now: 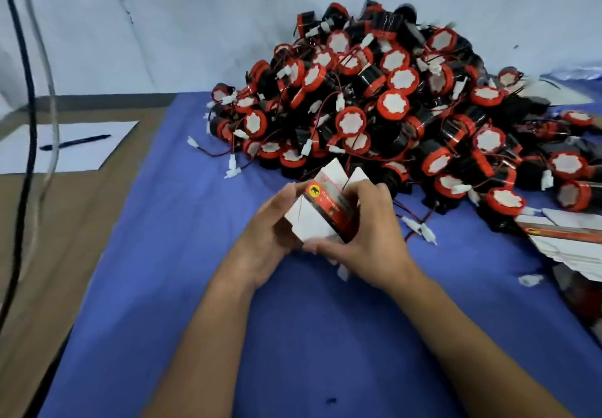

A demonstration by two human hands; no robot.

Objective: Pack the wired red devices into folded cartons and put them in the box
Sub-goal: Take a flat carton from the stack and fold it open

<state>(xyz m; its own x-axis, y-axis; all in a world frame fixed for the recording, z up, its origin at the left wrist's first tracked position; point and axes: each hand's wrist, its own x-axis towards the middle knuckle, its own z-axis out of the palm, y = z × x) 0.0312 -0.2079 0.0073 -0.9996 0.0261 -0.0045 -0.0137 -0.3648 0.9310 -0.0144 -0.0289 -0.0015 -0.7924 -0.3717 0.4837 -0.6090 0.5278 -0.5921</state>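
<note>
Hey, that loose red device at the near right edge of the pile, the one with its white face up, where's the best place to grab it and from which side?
Take the red device by its red rim, a pinch across the round sides, coming from above and the near side. Its white face tilts up toward the camera, and the blue cloth in front is open. I'd avoid its thin wires, which probably tangle with neighbours.

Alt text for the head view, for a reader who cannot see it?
Both hands, left hand and right hand, hold a small carton with open flaps above a blue cloth. Behind it lies a big pile of wired red devices; a pen rests on paper at left.
</note>
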